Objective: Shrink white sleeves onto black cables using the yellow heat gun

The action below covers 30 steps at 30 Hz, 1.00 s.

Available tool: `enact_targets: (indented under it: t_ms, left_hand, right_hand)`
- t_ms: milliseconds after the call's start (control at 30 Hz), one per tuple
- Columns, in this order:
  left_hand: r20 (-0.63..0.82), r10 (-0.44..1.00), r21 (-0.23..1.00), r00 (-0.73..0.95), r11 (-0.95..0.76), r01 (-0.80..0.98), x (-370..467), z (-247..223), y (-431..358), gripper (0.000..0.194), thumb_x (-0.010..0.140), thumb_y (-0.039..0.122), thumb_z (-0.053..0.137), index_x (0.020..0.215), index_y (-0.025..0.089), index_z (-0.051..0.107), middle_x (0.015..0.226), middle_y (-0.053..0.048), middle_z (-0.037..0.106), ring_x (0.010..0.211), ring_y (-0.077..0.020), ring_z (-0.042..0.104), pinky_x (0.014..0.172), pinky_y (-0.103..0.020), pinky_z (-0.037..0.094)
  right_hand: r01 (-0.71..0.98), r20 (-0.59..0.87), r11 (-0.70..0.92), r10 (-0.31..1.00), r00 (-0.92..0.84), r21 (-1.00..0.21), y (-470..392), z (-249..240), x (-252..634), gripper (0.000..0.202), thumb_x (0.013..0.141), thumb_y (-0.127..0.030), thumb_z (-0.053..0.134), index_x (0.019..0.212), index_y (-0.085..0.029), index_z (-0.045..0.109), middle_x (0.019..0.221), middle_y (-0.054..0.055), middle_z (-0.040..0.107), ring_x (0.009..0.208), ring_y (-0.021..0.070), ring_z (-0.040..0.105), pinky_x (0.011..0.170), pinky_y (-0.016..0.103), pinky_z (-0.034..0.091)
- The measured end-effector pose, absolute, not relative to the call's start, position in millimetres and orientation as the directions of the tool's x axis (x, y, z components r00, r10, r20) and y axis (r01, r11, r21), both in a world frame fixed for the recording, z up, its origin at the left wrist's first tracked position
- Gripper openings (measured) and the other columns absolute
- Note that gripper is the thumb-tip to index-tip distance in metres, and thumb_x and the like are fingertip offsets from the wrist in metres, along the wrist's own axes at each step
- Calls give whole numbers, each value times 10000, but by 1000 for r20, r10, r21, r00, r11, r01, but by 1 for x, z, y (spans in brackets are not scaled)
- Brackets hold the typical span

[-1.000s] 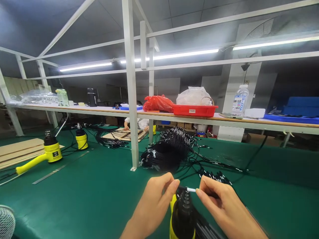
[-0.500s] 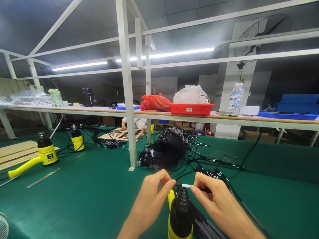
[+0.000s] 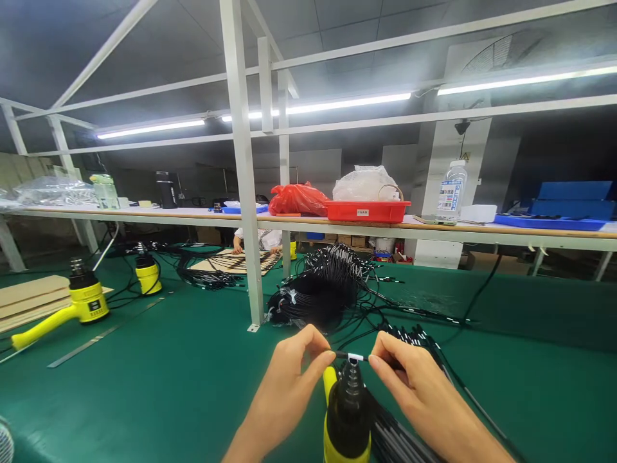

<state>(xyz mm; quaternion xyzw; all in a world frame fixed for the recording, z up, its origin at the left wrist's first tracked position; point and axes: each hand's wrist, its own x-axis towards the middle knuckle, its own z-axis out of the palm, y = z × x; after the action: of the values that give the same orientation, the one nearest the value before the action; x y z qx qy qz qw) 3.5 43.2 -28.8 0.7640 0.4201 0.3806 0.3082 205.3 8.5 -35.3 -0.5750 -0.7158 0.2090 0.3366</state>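
My left hand (image 3: 289,392) and my right hand (image 3: 414,392) pinch the two ends of a short stretch of thin black cable (image 3: 343,355). A small white sleeve (image 3: 355,357) sits on that stretch, directly over the black nozzle of an upright yellow heat gun (image 3: 348,411) standing between my wrists. The cable runs on under my right hand into a fan of black cables (image 3: 414,337) on the green table (image 3: 168,386).
A big coil of black cables (image 3: 318,296) lies behind a white frame post (image 3: 245,193). Two more yellow heat guns (image 3: 81,302) (image 3: 147,273) stand at left beside wooden boards (image 3: 29,296). The shelf holds a red tray (image 3: 369,211), a bottle (image 3: 450,193). Another person's hands (image 3: 236,244) work farther back.
Both hands have brought the cable a little lower, so the white sleeve now sits right at the heat gun's nozzle tip. The view shifted slightly to the right.
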Motion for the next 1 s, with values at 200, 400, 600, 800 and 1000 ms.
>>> enact_targets:
  t_ms: [200,400,600,800,1000]
  left_hand:
    - [320,868,775,378,-470,423,4,-29,41,251,988,405,459,856,215,558,806,27,585,755,-156,498,670,-254,368]
    - [286,872,699,398,-474,536,5,-32,45,505,1021,479,327,652,185,508,629,28,508,603,-141,423,569,-274,280]
    - [319,880,735,353,-465,493,5,-34,46,399,988,435,443,690,185,531,658,37,506,640,-141,423,576,-254,300]
    - [277,904,803,326,-404,438,5,-30,43,330,942,391,509,703,178,589,630,21,592,613,-148,505,574,-253,351]
    - [341,877,829,338,-450,333,5,-32,46,191,911,300,563,767,184,614,724,8,632,702,-161,547,660,-265,410]
  right_hand:
    - [651,299,320,943,-147,-689,2,-33,208,311,990,-372,313,723,-225,373,680,-42,418,616,140,333,557,278,240]
    - [628,309,349,934,-177,-696,3,-34,206,305,988,-343,317,711,-223,364,678,-37,418,622,140,337,557,279,242]
    - [623,306,337,938,-161,-706,4,-34,204,285,968,-314,336,702,-220,377,662,-39,408,612,137,336,555,273,249]
    - [589,300,320,944,-135,-742,5,-32,204,274,939,-304,390,681,-216,424,641,-38,432,597,132,354,540,261,251]
    - [578,309,310,946,-104,-755,7,-35,206,253,926,-294,433,691,-212,480,636,-40,451,600,128,376,547,251,277]
